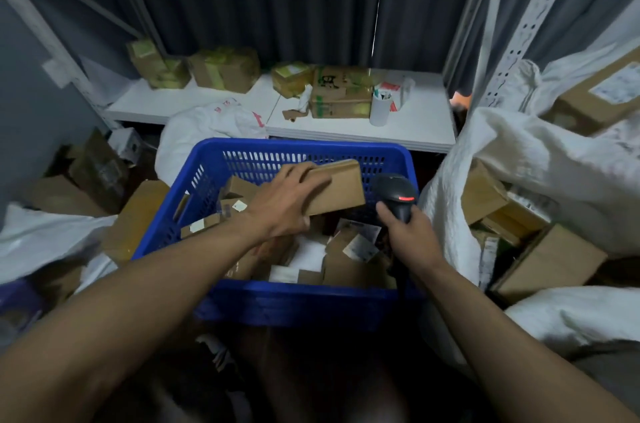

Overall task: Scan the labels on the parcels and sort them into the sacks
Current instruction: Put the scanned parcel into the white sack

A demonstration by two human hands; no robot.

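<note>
A blue plastic basket (221,159) in front of me holds several small cardboard parcels with white labels. My left hand (287,201) grips one flat brown parcel (343,187) and holds it tilted above the basket's middle. My right hand (408,232) grips a black barcode scanner (396,194) by its handle, just right of that parcel; a red light shows on the scanner's head. An open white sack (519,152) stands at the right with several boxes inside. Another white sack (38,235) lies at the left.
A white table (422,124) behind the basket carries taped cardboard boxes (225,69), a paper roll (379,109) and small items. A crumpled white sack (207,128) leans against its front. Loose boxes (135,218) crowd the floor at the left. Dark curtains hang behind.
</note>
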